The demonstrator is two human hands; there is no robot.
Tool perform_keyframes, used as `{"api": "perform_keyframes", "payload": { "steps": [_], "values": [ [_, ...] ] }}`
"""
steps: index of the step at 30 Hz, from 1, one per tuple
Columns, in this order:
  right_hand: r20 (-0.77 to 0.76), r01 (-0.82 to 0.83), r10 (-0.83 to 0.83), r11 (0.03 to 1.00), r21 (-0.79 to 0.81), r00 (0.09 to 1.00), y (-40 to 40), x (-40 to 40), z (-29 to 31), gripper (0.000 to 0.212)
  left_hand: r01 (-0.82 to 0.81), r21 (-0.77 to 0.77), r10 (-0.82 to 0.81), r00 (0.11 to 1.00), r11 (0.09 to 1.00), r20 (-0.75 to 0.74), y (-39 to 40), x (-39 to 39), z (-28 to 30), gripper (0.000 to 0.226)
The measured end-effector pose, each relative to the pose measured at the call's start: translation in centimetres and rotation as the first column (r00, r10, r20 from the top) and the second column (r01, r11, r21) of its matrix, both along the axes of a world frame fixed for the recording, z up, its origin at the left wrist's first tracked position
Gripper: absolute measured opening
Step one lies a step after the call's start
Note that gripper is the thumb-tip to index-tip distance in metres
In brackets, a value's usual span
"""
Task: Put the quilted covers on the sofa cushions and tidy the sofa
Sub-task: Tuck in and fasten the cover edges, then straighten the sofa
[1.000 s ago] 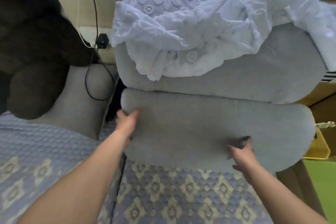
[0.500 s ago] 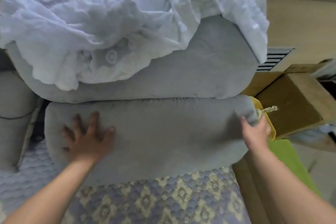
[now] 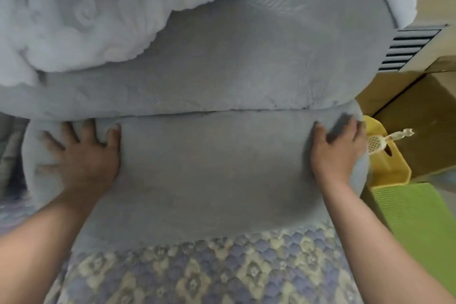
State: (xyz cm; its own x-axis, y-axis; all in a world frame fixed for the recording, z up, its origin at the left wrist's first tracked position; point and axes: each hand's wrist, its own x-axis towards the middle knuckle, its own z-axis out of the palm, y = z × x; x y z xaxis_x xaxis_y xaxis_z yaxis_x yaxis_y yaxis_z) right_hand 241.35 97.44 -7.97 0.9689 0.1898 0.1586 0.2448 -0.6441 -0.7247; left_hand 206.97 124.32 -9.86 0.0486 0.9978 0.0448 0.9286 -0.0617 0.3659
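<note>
Grey plush fills most of what we see: two bare sofa cushions stacked at the back of the sofa seat, neither yet in a cover.

Starting at the left end of the lower cushion (image 3: 209, 168), we have our left hand (image 3: 84, 158) laid flat on its front face, fingers spread wide and pressing into the pile, tips near the seam under the upper cushion (image 3: 222, 76). The forearm runs up from the lower left corner, wrist straight. It pinches nothing.

Above that hand, a crumpled white embossed cover (image 3: 81, 15) is heaped over the upper cushion's left half and top edge.

Along the sofa's front edge, the seat already wears its quilted cover (image 3: 197, 274), blue and yellow diamonds, and the lower cushion stands on it.

At the right end, our right hand (image 3: 338, 150) wraps the cushion's rounded corner, fingers curled into the fabric and thumb on the front face, gripping it. Its forearm comes up from the lower right.

Beyond the sofa's right edge sit a yellow bin (image 3: 389, 170), a green mat (image 3: 419, 224) and a cardboard box (image 3: 429, 116).

We judge we are seating or squaring the lower cushion against the backrest. Next, it seems, we must free the white cover from the top and work it over a cushion, which calls for finding its opening first.
</note>
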Motion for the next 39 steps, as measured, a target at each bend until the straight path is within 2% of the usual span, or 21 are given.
{"api": "perform_keyframes", "payload": {
  "steps": [1, 3, 5, 6, 7, 9, 10, 12, 13, 15, 17, 19, 21, 23, 26, 29, 30, 32, 34, 37, 39],
  "values": [
    [-0.017, 0.009, -0.008, 0.997, 0.074, 1.0, -2.0, -1.8, -0.2, 0.071, 0.016, 0.078, -0.018, 0.999, 0.997, 0.031, -1.4, -0.8, -0.4, 0.068],
    [-0.239, 0.117, -0.072, 0.977, 0.178, 0.968, -6.6, -7.3, -2.4, 0.062, 0.014, 0.151, -0.037, 0.988, 0.988, 0.151, -6.4, -2.9, -1.4, 0.066],
    [-0.522, 0.3, -0.167, 0.937, 0.181, 0.836, -11.2, -11.7, -4.6, 0.061, -0.127, -0.009, 0.121, 0.919, 0.992, 0.376, -12.5, -5.1, -3.1, 0.08],
    [-0.62, 0.391, -0.211, 0.905, 0.168, 0.756, -12.8, -12.9, -5.1, 0.062, -0.239, -0.192, 0.302, 0.841, 0.952, 0.449, -15.6, -6.3, -3.8, 0.088],
    [-0.69, 0.476, -0.243, 0.864, 0.166, 0.682, -13.5, -12.6, -5.1, 0.064, -0.313, -0.398, 0.492, 0.702, 0.862, 0.515, -17.9, -6.6, -4.0, 0.092],
    [-0.727, 0.48, -0.184, 0.849, 0.222, 0.662, -12.2, -9.7, -5.1, 0.066, -0.239, -0.739, 0.771, 0.309, 0.63, 0.558, -18.9, -6.2, -3.5, 0.085],
    [-0.729, 0.424, -0.115, 0.869, 0.255, 0.674, -10.1, -8.2, -5.0, 0.06, -0.101, -0.808, 0.813, 0.138, 0.58, 0.566, -17.5, -5.6, -3.5, 0.077],
    [-0.734, 0.301, -0.037, 0.925, 0.232, 0.678, -4.4, -6.5, -5.9, 0.042, 0.117, -0.785, 0.793, -0.036, 0.608, 0.608, -12.7, -4.5, -3.7, 0.089],
    [-0.728, 0.259, -0.022, 0.942, 0.215, 0.685, -2.9, -5.8, -7.4, 0.04, 0.133, -0.764, 0.774, -0.035, 0.631, 0.633, -10.5, -3.6, -3.9, 0.106],
    [-0.753, 0.171, 0.056, 0.96, 0.22, 0.656, -2.9, -5.3, -10.1, 0.046, 0.093, -0.769, 0.766, 0.065, 0.633, 0.639, -9.0, -1.8, -5.1, 0.131],
    [-0.779, 0.06, 0.122, 0.978, 0.2, 0.615, -6.0, -6.5, -10.3, 0.071, -0.017, -0.79, 0.789, 0.083, 0.612, 0.609, -9.7, -2.2, -6.1, 0.133],
    [-0.827, 0.221, 0.095, 0.941, 0.255, 0.553, -8.8, -7.1, -8.6, 0.084, -0.096, -0.798, 0.803, 0.099, 0.595, 0.588, -10.5, -3.3, -5.9, 0.131],
    [-0.811, 0.284, 0.112, 0.902, 0.326, 0.575, -8.4, -7.2, -7.2, 0.087, -0.229, -0.747, 0.778, 0.27, 0.625, 0.568, -10.4, -4.7, -4.2, 0.114],
    [-0.797, 0.305, 0.12, 0.882, 0.359, 0.592, -5.3, -5.7, -7.0, 0.084, -0.279, -0.618, 0.673, 0.415, 0.735, 0.612, -9.1, -5.5, -2.6, 0.097],
    [-0.802, 0.261, 0.067, 0.927, 0.27, 0.594, -0.9, -4.0, -6.2, 0.074, -0.051, -0.503, 0.46, 0.492, 0.863, 0.739, -7.0, -3.5, -0.6, 0.076],
    [-0.87, 0.071, 0.175, 0.97, 0.233, 0.461, -5.6, -4.0, -4.5, 0.069, -0.039, -0.498, 0.43, 0.567, 0.866, 0.703, -6.5, -1.7, -0.5, 0.059],
    [-0.865, 0.071, 0.181, 0.968, 0.241, 0.469, -8.4, -3.1, -2.9, 0.064, -0.048, -0.486, 0.425, 0.564, 0.873, 0.708, -6.7, -1.3, -0.4, 0.055],
    [-0.775, 0.276, -0.011, 0.937, 0.212, 0.632, -11.1, -0.2, -1.6, 0.043, -0.052, -0.465, 0.407, 0.576, 0.884, 0.709, -7.2, -1.8, -0.2, 0.046],
    [-0.64, 0.368, -0.123, 0.891, 0.266, 0.759, -9.4, 2.7, -1.1, 0.042, -0.022, -0.458, 0.367, 0.632, 0.889, 0.682, -7.0, -1.8, -0.3, 0.045],
    [-0.556, 0.005, 0.176, 0.952, 0.307, 0.812, -3.4, 1.7, -2.0, 0.05, -0.016, -0.541, 0.409, 0.674, 0.841, 0.615, -6.2, -1.9, -0.7, 0.056],
    [-0.51, -0.16, 0.182, 0.983, 0.086, 0.841, -3.4, 3.1, -1.8, 0.051, -0.028, -0.574, 0.409, 0.73, 0.818, 0.547, -5.9, -1.1, -0.2, 0.069]
  ]
}}
